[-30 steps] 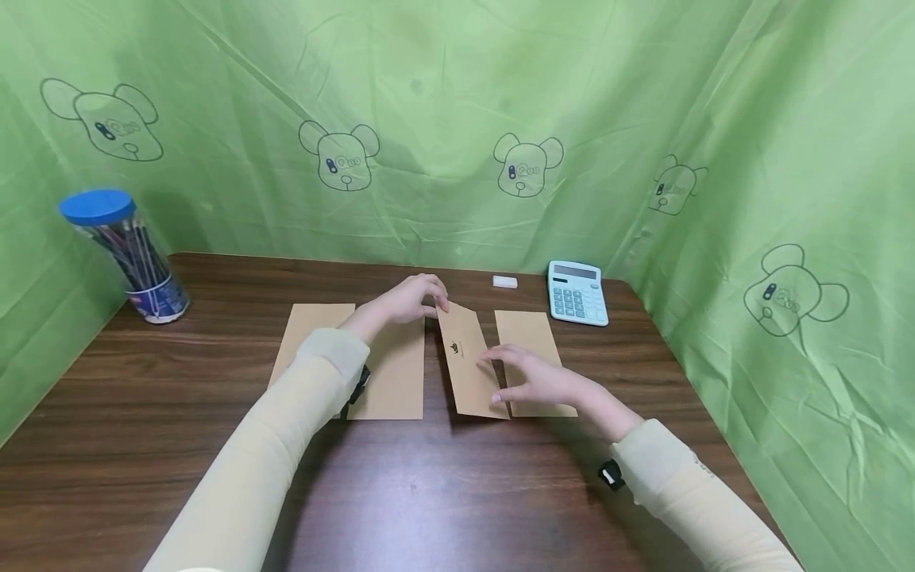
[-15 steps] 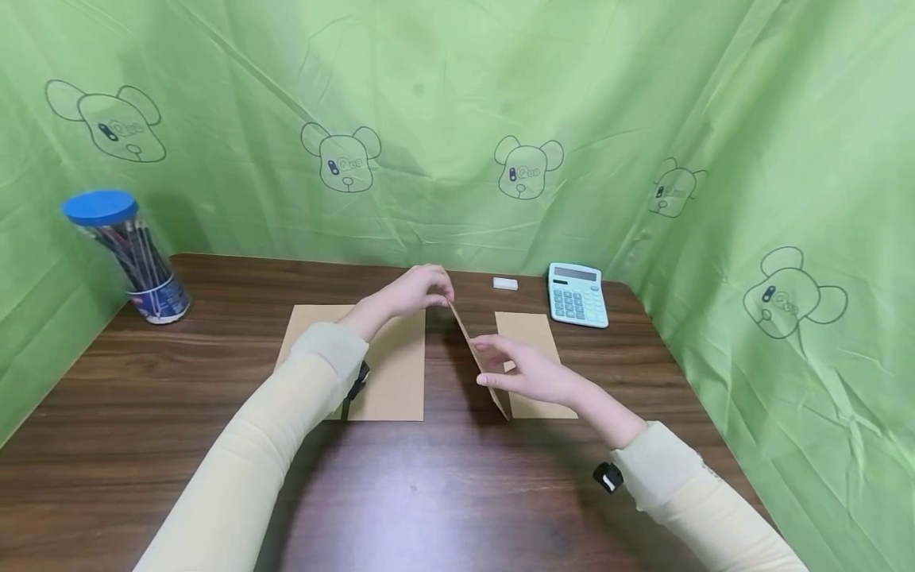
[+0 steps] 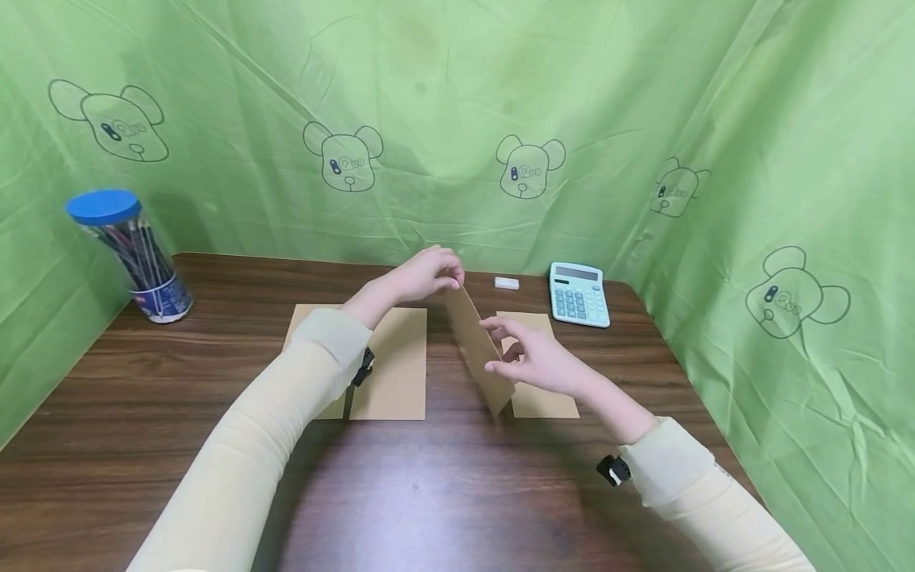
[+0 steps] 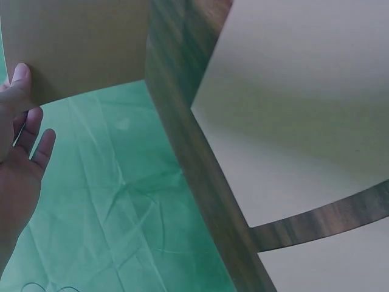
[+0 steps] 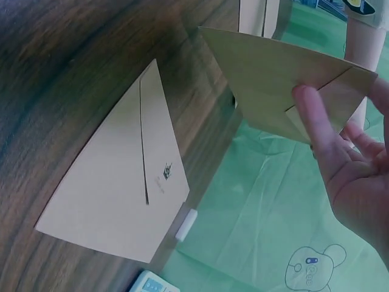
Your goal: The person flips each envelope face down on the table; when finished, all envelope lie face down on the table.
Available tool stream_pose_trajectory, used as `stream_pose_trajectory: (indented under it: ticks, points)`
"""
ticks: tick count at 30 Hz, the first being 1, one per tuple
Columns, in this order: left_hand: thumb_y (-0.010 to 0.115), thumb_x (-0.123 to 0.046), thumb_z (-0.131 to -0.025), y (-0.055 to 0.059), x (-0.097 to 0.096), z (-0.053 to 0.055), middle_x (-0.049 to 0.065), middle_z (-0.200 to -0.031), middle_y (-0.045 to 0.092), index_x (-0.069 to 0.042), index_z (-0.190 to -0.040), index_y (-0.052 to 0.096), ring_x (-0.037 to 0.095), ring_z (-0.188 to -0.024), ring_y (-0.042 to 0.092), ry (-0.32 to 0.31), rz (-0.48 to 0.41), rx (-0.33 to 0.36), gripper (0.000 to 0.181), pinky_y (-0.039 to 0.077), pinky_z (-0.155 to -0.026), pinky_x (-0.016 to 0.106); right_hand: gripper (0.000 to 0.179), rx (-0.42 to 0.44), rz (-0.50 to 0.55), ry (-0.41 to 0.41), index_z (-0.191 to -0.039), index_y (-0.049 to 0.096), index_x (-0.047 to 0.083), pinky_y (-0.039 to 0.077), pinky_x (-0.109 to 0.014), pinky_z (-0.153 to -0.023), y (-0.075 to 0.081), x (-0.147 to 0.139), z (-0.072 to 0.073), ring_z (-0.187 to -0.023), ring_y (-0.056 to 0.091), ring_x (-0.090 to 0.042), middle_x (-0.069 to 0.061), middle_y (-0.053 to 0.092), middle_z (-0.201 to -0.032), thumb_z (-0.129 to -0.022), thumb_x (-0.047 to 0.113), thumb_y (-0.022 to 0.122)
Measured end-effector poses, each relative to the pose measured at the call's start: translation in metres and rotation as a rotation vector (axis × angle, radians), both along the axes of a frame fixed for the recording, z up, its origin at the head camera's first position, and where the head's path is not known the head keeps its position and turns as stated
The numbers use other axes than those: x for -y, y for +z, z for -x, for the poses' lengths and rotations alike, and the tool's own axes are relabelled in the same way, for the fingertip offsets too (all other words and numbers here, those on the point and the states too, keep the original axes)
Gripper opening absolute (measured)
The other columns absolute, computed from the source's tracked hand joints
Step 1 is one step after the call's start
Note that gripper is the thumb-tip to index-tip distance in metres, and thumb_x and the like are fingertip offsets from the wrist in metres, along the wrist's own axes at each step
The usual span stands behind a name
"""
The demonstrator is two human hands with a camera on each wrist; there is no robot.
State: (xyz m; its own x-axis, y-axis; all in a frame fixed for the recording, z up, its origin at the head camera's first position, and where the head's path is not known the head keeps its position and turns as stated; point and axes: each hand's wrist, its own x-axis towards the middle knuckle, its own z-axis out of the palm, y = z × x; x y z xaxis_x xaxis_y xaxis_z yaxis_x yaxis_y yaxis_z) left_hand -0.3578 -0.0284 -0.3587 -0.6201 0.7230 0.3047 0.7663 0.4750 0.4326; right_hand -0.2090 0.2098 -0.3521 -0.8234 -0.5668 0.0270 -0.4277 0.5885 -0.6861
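Observation:
My left hand (image 3: 427, 274) pinches the far top corner of a brown kraft-paper card (image 3: 475, 349), which stands steeply tilted over the table. In the left wrist view, the thumb lies on the card's plain face (image 4: 79, 48). My right hand (image 3: 536, 357) is at the card's right edge, fingers spread, index finger and thumb apart. One blurred finger (image 5: 313, 106) overlaps the card's other face, where a line and a paler patch show. Below that hand lies another kraft-paper card (image 3: 546, 401), with a small crown print (image 5: 167, 171) visible in the right wrist view.
Two more kraft-paper cards lie flat to the left, one of them (image 3: 396, 373) partly under my left forearm. At the back are a white eraser (image 3: 507, 283) and a light-blue calculator (image 3: 579, 294). A blue-lidded jar of pencils (image 3: 143, 254) stands far left. Green curtains (image 3: 429, 183) border the table.
The held card has swung up from its printed face, through edge-on, to show its plain left face. My left hand has risen and shifted right; my right hand has moved slightly up along the card's edge.

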Motion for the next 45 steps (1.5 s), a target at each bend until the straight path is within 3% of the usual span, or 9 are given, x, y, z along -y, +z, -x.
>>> stream_pose_trajectory:
  ticks: [9, 15, 21, 26, 31, 34, 37, 45]
  points:
    - [0.067, -0.020, -0.086, 0.011, -0.006, -0.003, 0.000, -0.095, 0.064, -0.012, -0.093, 0.066, 0.018, -0.096, 0.054, -0.035, -0.016, -0.045, 0.012, 0.036, -0.093, 0.036, 0.053, -0.106, -0.018, 0.027, -0.131, 0.051, 0.012, 0.051, -0.026, -0.057, -0.002, -0.010, 0.002, -0.069, 0.064, -0.007, -0.009, 0.059, -0.124, -0.082, 0.002, 0.066]
    - [0.071, -0.023, -0.083, 0.014, -0.008, -0.006, -0.002, -0.099, 0.065, -0.012, -0.103, 0.067, 0.016, -0.098, 0.054, 0.005, -0.043, -0.003, 0.024, 0.037, -0.094, 0.035, 0.049, -0.209, -0.034, 0.022, -0.125, 0.058, 0.009, 0.048, -0.021, -0.055, -0.009, -0.015, 0.002, -0.064, 0.058, -0.002, -0.007, 0.063, -0.119, -0.078, -0.002, 0.068]
    - [0.072, -0.025, -0.083, 0.009, -0.004, -0.008, 0.001, -0.116, 0.058, -0.011, -0.123, 0.057, 0.017, -0.103, 0.052, 0.044, -0.103, 0.044, 0.045, 0.041, -0.095, 0.034, 0.051, -0.239, 0.010, -0.023, -0.125, 0.060, 0.010, 0.048, -0.025, -0.055, -0.017, -0.022, 0.001, -0.064, 0.058, -0.005, -0.007, 0.063, -0.118, -0.076, -0.004, 0.070]
    - [0.073, -0.030, -0.082, -0.003, 0.009, -0.004, 0.006, -0.124, 0.057, -0.011, -0.134, 0.047, 0.020, -0.111, 0.054, 0.070, -0.085, 0.139, 0.061, 0.041, -0.098, 0.037, 0.053, -0.222, 0.059, -0.088, -0.125, 0.060, 0.012, 0.054, -0.037, -0.067, -0.021, -0.029, 0.003, -0.072, 0.063, -0.009, -0.007, 0.062, -0.121, -0.076, -0.005, 0.070]
    - [0.074, -0.032, -0.081, -0.020, 0.022, 0.000, 0.008, -0.112, 0.061, -0.010, -0.132, 0.045, 0.021, -0.105, 0.058, 0.073, -0.031, 0.228, 0.063, 0.041, -0.098, 0.038, 0.052, -0.166, 0.101, -0.148, -0.128, 0.058, 0.014, 0.053, -0.027, -0.069, -0.025, -0.032, 0.005, -0.076, 0.065, -0.013, -0.007, 0.059, -0.126, -0.079, -0.003, 0.070]
    - [0.076, -0.028, -0.080, -0.027, 0.025, 0.002, 0.004, -0.096, 0.060, -0.010, -0.127, 0.048, 0.020, -0.095, 0.059, 0.085, -0.065, 0.228, 0.057, 0.041, -0.096, 0.037, 0.052, -0.119, 0.149, -0.182, -0.128, 0.058, 0.013, 0.051, -0.022, -0.069, -0.028, -0.031, 0.005, -0.077, 0.064, -0.015, -0.007, 0.057, -0.129, -0.079, -0.001, 0.070]
    - [0.076, -0.024, -0.080, -0.031, 0.024, 0.002, 0.004, -0.091, 0.059, -0.010, -0.123, 0.050, 0.019, -0.092, 0.058, 0.090, -0.116, 0.218, 0.053, 0.042, -0.095, 0.036, 0.053, -0.069, 0.192, -0.196, -0.129, 0.058, 0.011, 0.050, -0.021, -0.067, -0.035, -0.031, 0.005, -0.076, 0.062, -0.015, -0.009, 0.057, -0.130, -0.079, -0.001, 0.072]
    - [0.077, -0.018, -0.079, -0.043, 0.015, 0.003, 0.007, -0.112, 0.056, -0.009, -0.121, 0.050, 0.022, -0.105, 0.052, 0.081, -0.143, 0.186, 0.051, 0.040, -0.097, 0.036, 0.056, 0.069, 0.206, -0.171, -0.132, 0.054, 0.010, 0.055, -0.031, -0.057, -0.057, -0.025, 0.008, -0.073, 0.057, -0.018, -0.014, 0.058, -0.110, -0.080, -0.001, 0.072]
